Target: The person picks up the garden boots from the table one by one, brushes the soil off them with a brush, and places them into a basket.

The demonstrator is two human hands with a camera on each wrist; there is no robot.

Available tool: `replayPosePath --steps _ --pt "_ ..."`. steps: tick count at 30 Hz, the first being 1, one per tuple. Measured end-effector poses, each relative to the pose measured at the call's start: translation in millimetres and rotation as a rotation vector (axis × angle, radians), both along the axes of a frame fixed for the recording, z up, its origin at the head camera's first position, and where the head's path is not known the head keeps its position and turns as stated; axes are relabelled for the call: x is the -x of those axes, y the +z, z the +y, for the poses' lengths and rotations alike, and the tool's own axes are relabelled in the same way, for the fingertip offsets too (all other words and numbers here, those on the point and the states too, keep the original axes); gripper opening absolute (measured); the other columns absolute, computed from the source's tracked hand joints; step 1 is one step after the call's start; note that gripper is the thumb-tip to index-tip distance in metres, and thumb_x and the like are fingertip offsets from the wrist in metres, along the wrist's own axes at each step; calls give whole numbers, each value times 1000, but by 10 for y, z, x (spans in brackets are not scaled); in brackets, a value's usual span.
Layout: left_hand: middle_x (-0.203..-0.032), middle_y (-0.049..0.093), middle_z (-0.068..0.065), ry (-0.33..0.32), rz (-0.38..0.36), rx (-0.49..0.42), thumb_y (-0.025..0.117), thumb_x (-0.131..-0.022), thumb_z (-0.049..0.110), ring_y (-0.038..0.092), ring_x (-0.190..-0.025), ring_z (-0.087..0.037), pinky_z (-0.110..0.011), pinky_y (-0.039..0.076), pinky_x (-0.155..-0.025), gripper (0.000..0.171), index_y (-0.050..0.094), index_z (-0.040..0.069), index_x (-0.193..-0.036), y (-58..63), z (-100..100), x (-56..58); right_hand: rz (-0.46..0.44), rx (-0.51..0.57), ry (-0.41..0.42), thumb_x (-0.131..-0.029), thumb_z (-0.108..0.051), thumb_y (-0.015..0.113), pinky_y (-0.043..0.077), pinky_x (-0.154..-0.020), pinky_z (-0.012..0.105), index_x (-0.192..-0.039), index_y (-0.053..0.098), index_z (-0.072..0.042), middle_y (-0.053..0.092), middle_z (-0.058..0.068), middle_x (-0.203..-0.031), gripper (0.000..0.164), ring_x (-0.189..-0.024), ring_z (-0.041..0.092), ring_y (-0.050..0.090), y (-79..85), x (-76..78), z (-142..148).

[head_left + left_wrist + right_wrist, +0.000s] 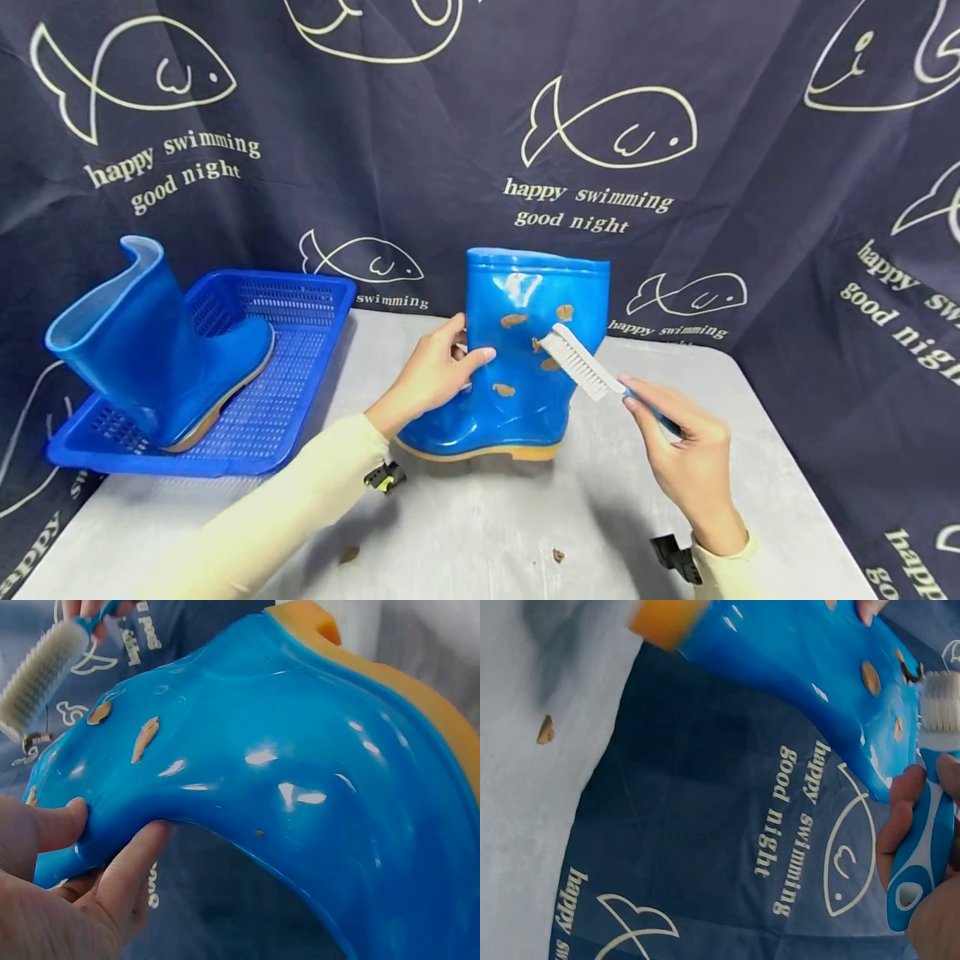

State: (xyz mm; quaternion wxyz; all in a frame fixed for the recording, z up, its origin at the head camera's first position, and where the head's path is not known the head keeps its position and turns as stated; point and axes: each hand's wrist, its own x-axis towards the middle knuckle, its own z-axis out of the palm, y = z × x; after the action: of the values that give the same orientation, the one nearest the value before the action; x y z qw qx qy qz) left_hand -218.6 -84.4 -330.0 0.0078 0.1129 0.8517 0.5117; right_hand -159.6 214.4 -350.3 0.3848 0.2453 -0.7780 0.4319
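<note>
A shiny blue rain boot [517, 417] with a yellow sole stands upright in the head view, tilted little. My left hand [431, 367] grips the front of its shaft, thumb on the near side. Several brown flakes of mud [504, 389] cling to that side; the left wrist view shows some mud [145, 739] up close. My right hand [690, 450] holds a scrubbing brush [581, 362] by its blue and white handle [922, 840]. Its white bristles [939, 701] are right at the muddy patches on the shaft.
At the left, a second blue boot [165, 350] leans in a blue plastic basket [300, 400]. Loose brown flakes [558, 555] lie on the grey table [465, 533] near its front. A dark curtain [450, 150] with fish drawings hangs behind the table.
</note>
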Motion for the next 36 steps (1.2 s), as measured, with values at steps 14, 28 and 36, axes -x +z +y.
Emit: replayPosePath --steps 14,28,36 --pt "-92 63 -6 -116 -192 -76 65 -99 25 60 -72 -17 -29 54 -64 35 57 17 -132 -376 9 -418 1 -164 -28 -76 13 77 47 -85 6 -106 79 -5 78 13 -95 36 -91 -4 64 8 -28 -107" --pt "-100 69 -6 -95 -76 -61 65 -99 27 61 -76 -13 -25 54 -65 34 59 17 -131 -369 40 -255 9 -304 20 -71 19 76 42 -68 9 -106 79 -7 74 5 -89 43 -77 -3 52 186 16 -62" --pt "-97 66 -5 -145 -62 -14 63 -100 32 61 -79 -14 -25 55 -66 37 57 12 -131 -491 100 -259 13 -236 -87 -80 11 74 44 -84 3 -104 79 -7 77 10 -92 30 -95 -13 62 92 0 70"
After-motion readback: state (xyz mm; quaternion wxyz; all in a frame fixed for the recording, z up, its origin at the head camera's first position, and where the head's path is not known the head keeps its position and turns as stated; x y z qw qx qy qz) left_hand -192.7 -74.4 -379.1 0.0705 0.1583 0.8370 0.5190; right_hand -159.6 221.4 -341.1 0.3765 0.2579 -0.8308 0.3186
